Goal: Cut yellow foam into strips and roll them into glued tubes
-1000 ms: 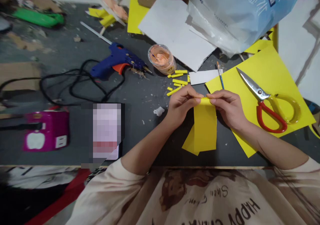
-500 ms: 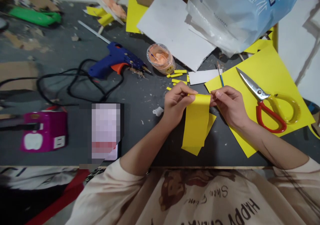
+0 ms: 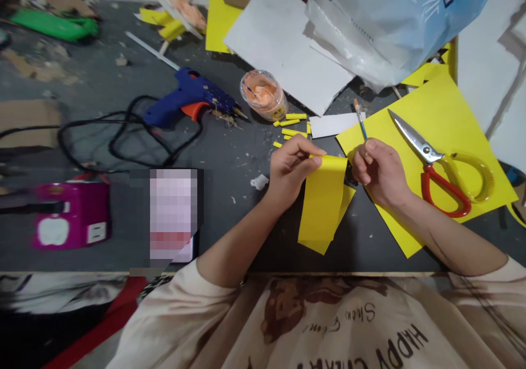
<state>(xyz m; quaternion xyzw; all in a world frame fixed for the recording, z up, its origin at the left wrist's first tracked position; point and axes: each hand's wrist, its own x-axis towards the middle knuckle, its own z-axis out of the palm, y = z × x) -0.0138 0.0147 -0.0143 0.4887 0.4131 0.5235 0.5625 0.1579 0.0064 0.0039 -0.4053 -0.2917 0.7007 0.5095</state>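
Observation:
My left hand pinches the top edge of a folded yellow paper strip between thumb and fingers. The strip hangs toward me, and a second layer shows at an angle behind its lower right side. Just right of the strip, my right hand is closed with its fingers curled in, apart from the paper. A thin paintbrush with a blue handle sticks up from behind its thumb, bristles pointing away from me. The rest of the handle is hidden by the hand.
Red-and-yellow-handled scissors lie on a large yellow sheet at right. Small yellow rolls, a jar of orange paste and a blue glue gun sit farther back. A plastic bag covers white board. A phone lies at left.
My right hand has let go of the strip's right edge, drawn slightly away and curled its fingers. The paintbrush bristles show more clearly. My left hand keeps its pinch.

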